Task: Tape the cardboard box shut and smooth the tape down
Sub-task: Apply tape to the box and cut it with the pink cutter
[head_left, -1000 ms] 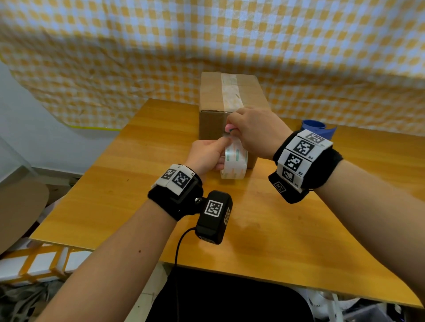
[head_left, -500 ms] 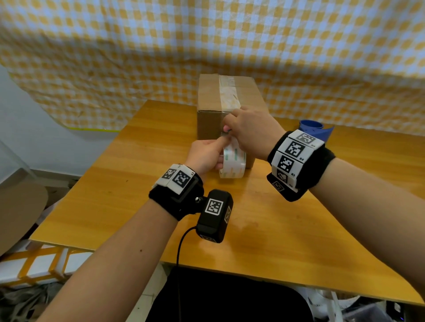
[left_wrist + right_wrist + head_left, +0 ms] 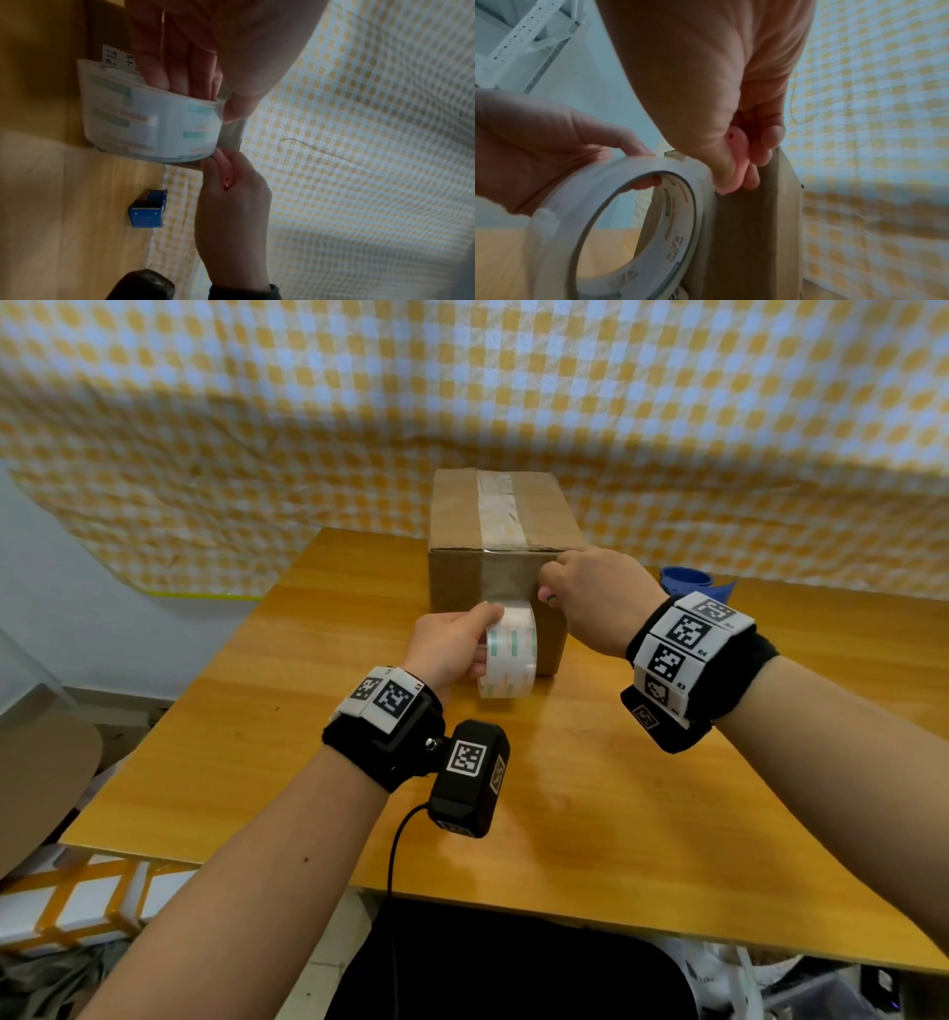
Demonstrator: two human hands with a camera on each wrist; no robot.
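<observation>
Since a second ago, our right hand has slid off the tape roll to the cardboard box's front right edge, its grip closed on a small pink cutter. Our left hand still pinches the roll, low against the box's front face. Tape now runs over the box, which sits on the tabletop; we judge cutting comes next.
</observation>
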